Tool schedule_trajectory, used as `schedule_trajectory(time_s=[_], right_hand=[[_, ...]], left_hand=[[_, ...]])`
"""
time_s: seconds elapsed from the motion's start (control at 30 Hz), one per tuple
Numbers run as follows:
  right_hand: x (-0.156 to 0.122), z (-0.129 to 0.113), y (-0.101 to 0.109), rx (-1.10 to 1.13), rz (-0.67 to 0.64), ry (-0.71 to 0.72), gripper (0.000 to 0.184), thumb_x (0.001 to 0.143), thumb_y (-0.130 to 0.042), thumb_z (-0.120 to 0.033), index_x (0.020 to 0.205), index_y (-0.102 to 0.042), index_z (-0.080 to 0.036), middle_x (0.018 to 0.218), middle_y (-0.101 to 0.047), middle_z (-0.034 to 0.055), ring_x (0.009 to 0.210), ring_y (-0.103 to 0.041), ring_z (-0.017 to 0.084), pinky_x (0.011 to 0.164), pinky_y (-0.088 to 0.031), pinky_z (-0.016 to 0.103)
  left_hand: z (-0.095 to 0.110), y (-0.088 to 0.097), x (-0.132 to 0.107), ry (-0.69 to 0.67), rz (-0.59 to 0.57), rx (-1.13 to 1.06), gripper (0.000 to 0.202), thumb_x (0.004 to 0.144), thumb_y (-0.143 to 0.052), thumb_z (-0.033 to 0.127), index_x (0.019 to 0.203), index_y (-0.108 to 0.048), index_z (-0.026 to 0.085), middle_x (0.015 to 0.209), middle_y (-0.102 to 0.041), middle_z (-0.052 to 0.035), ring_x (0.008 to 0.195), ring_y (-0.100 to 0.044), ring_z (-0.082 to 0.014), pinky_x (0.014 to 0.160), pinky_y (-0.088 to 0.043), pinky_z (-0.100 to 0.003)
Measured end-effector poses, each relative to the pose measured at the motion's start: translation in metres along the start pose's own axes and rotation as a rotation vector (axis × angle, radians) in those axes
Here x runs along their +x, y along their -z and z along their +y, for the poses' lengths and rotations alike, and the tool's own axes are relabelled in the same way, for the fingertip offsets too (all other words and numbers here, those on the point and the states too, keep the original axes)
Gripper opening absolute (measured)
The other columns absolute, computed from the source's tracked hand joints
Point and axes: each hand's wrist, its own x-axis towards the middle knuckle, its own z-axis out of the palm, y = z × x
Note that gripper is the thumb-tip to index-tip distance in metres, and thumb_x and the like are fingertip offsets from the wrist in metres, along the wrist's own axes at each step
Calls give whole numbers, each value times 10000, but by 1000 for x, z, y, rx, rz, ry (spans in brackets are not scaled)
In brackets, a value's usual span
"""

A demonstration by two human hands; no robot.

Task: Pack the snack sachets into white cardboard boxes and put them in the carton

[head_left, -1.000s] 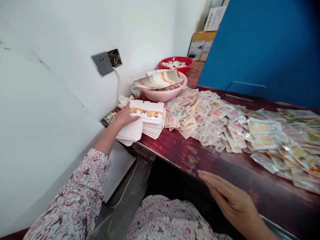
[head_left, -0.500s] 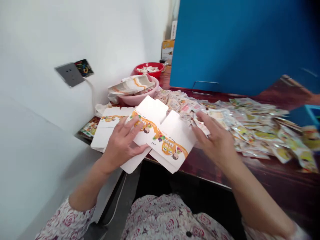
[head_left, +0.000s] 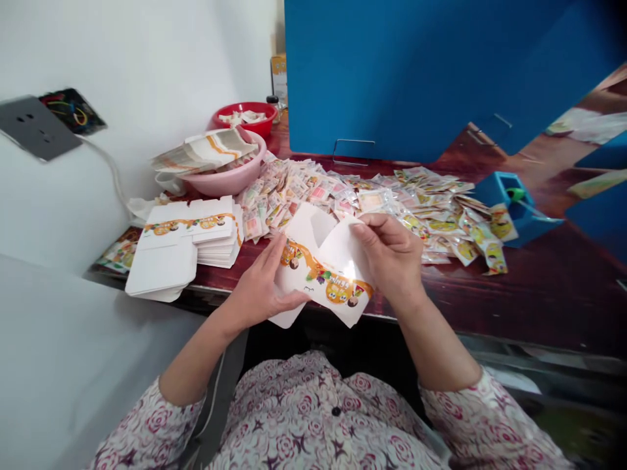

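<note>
Between my hands, over the table's front edge, is a white carton (head_left: 324,266) with an orange printed band, partly folded and with its flaps standing up. My left hand (head_left: 264,281) grips its left side, thumb on the front face and fingers along the edge. At the upper right corner, my right hand (head_left: 392,254) pinches a flap between thumb and fingers. Left of my hands lies a stack of flat cartons (head_left: 189,238) with the same print. Behind the held carton spreads a heap of small sachets (head_left: 304,186).
A pink basin (head_left: 232,175) with a folded printed bag on top and a red basin (head_left: 252,117) stand back left. A blue panel (head_left: 416,78) rises behind the sachets. A blue box (head_left: 507,202) sits at right. The wall socket (head_left: 39,127) is far left.
My right hand has closed on the carton's right flap; half a second ago it was beside it with fingers apart. The carton's flaps now stand more upright. The view has swung right.
</note>
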Motion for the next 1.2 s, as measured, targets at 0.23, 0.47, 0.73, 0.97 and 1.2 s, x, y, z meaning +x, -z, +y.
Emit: schedule_trajectory(time_s=[0.23,0.47,0.73,0.97,1.2], right_hand=[[2,-22,-39,99,-16,33,177,944,-573,-406,930,-670,-259,915,-717,6,829,-667,161,760,-573,320],[2,-29,-15,-98,83,218,265,969,-534,-371,1159,-690,-271,1069,-730,57,1038,-669,223,968,-530,438],[-14,-27,-2,143,-341,-281,352,905,-616,-542,785,-643,-213,507,-554,-48,455,-459,84,469,-398,251],[-6,-59,8,125,-360,-116,468,905,-652,-512,567,-536,-209,597,-577,-27,618,-536,109,601,-463,266],[-5,-70,9,-44,-62,287,201,942,-624,-412,801,-686,-283,1110,-699,23,1109,-626,228,961,-536,470]], left_hand=[[43,20,15,217,-341,-679,434,961,-547,461,1301,-648,210,1182,-758,-116,1006,-753,-268,817,-642,-361],[30,35,10,352,-110,-576,257,925,-623,391,1048,-766,217,972,-806,-52,935,-758,-245,848,-643,-389],[34,18,3,317,0,-909,512,985,-519,499,1400,-566,203,1170,-760,-117,1150,-704,-290,963,-619,-455],[39,32,5,124,147,-709,632,1006,-314,635,1481,-456,244,1274,-712,-110,1350,-564,-309,1088,-530,-490],[54,39,15,2,321,-580,679,1003,-290,655,1593,-176,339,1511,-534,-79,1375,-538,-289,1133,-471,-449]])
